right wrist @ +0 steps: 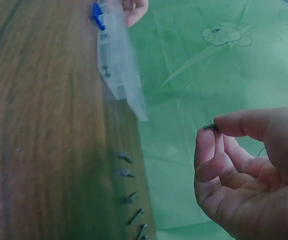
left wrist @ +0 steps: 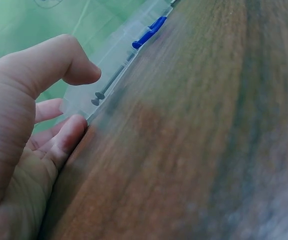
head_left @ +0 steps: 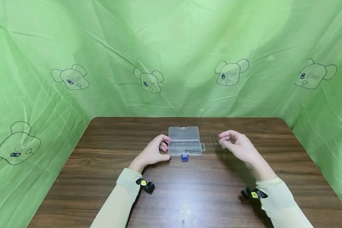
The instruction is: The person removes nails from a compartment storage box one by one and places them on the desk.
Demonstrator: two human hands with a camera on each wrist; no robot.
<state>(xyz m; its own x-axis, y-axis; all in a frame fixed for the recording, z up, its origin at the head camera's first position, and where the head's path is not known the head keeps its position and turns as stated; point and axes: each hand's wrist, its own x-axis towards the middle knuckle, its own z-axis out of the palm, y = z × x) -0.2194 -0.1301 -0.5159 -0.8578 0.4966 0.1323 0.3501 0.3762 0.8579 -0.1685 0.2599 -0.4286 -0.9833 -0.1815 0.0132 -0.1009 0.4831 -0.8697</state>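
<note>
R grip (head_left: pixel 237 146), a bare hand w/ pale sleeve (head_left: pixel 277 196), pinches a sm. dk metal pin (right wrist: pixel 210 127) btwn thumb & fingertips, held up off the desk (head_left: pixel 185 190); nail or screw, can't tell. At least 5 loose pins (right wrist: pixel 130 198) lie in a row on the desk to the R of the box, spaced apart, nearest ones just beside R hand.

Clear plastic box (head_left: pixel 176 152) sits mid-desk, lid (head_left: pixel 183 133) swung open to the far side, blue latch (head_left: pixel 184 158) down in front, sm. hang tab (head_left: pixel 203 147) on its R end. More pins (head_left: pixel 191 150) lie inside, front R compartment.

L grip (head_left: pixel 154 150) is at the box's L end, fingers bent, touching it; can't tell if it's actually grasping or just steadying.

Blk devices (head_left: pixel 148 187) on both wrists. Green cloth (head_left: pixel 185 38) w/ mouse-eared outlines hangs behind & at sides.
</note>
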